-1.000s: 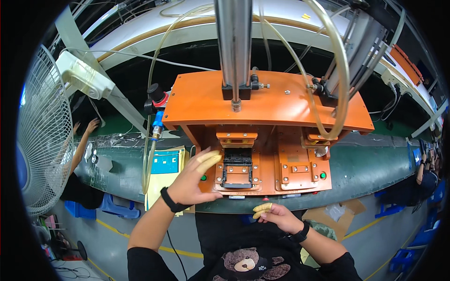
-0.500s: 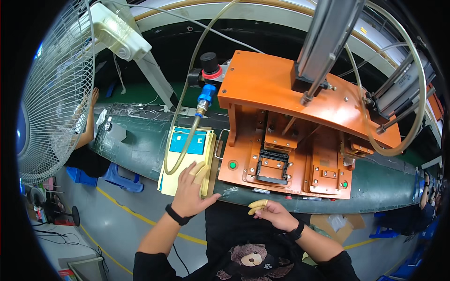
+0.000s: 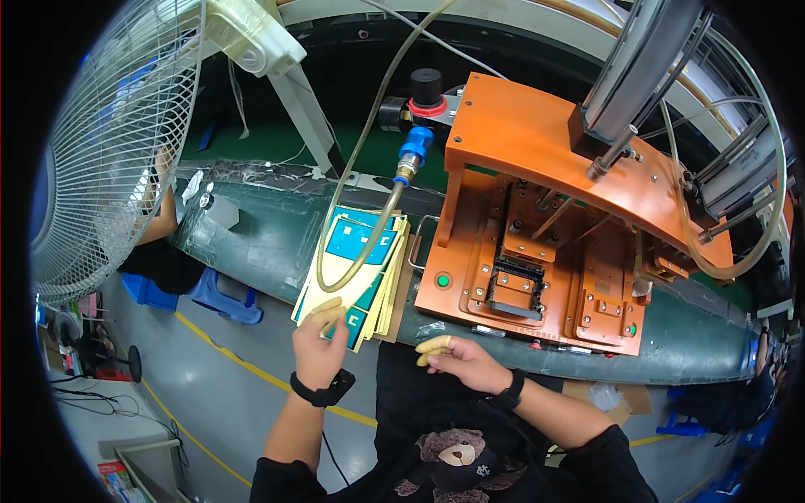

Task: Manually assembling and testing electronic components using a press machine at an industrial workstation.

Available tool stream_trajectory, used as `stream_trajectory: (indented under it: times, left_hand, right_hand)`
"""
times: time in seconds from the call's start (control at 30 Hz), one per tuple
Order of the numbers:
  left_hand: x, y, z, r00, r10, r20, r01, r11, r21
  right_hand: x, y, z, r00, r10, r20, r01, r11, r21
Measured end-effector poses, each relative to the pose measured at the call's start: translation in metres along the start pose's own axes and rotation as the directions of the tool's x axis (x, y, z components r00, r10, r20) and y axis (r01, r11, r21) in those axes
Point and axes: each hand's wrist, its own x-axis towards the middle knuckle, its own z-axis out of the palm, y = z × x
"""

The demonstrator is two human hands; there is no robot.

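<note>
My left hand (image 3: 321,345) is at the near-left corner of a stack of pale yellow sheets (image 3: 312,295) bearing blue-green rectangular pieces (image 3: 353,237). Its thumb and fingers are pinched together, and what lies between them is too small to make out. Yellow finger cots cover some fingertips on both hands. In front of the bench edge, my right hand (image 3: 464,362) is curled, thumb against the fingers, with its grip hidden. To the right stands an orange press fixture (image 3: 537,126). A black rectangular frame (image 3: 517,287) sits in its left nest, apart from both hands.
A clear hose (image 3: 371,260) loops over the stack from a blue-fitted air regulator (image 3: 417,144). Metal cylinders (image 3: 644,71) rise above the fixture. A large fan (image 3: 126,159) stands at left, before another person's arm (image 3: 162,214). The green bench (image 3: 268,247) runs across.
My left hand has drawn back toward me and its spread fingers have closed into a pinch, exposing more of the stack. My right hand stays curled. The view has shifted left.
</note>
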Motion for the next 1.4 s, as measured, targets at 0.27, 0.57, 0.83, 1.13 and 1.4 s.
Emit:
stream_trajectory:
  times: [0.27, 0.57, 0.83, 1.13, 1.4]
  left_hand:
    - [-0.053, 0.058, 0.005, 0.913, 0.383, 0.14, -0.394, 0.917, 0.059]
    - [-0.041, 0.078, 0.02, 0.952, 0.279, 0.125, -0.276, 0.96, -0.041]
    - [-0.043, 0.099, 0.05, 0.95, 0.292, 0.11, -0.23, 0.894, -0.385]
    - [-0.041, 0.086, 0.072, 0.975, -0.087, 0.203, 0.215, 0.162, -0.963]
    - [-0.037, 0.08, 0.082, 0.942, 0.12, 0.314, 0.232, 0.443, -0.866]
  right_hand:
    - [0.05, -0.031, 0.051, 0.971, -0.095, -0.218, 0.153, 0.952, 0.264]
    - [-0.01, -0.05, 0.048, 0.958, -0.222, -0.183, 0.093, 0.839, -0.536]
    - [-0.078, -0.072, 0.029, 0.859, -0.499, -0.112, 0.186, 0.508, -0.841]
    - [-0.34, 0.154, -0.115, 0.26, 0.029, -0.965, 0.288, 0.952, 0.106]
    - [-0.45, 0.374, -0.101, -0.245, 0.599, -0.762, -0.243, 0.723, 0.647]
